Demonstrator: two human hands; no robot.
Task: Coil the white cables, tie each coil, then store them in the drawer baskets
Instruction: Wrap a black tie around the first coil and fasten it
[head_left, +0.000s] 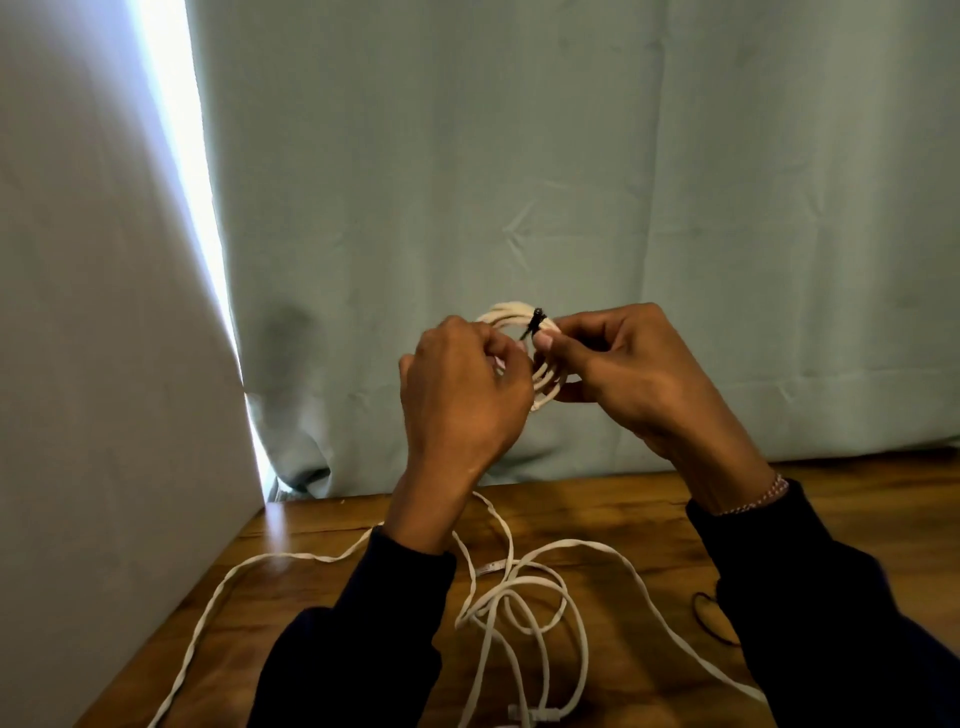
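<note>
I hold a small coil of white cable (545, 376) up in the air in front of the curtain. My left hand (460, 395) grips its left side, fingers curled over the loops. My right hand (631, 374) pinches the coil's top right, where a thin black tie (535, 321) is wrapped around the strands. Below, loose white cables (519, 597) lie tangled across the wooden table (649, 509), one strand running off to the left front. Two white plug ends (535, 714) show at the bottom edge.
A grey-green curtain (571, 182) hangs behind the table. A white panel (104, 364) stands along the left side, with bright light in the gap. A thin black loop (709, 616) lies on the table at right, partly under my right sleeve.
</note>
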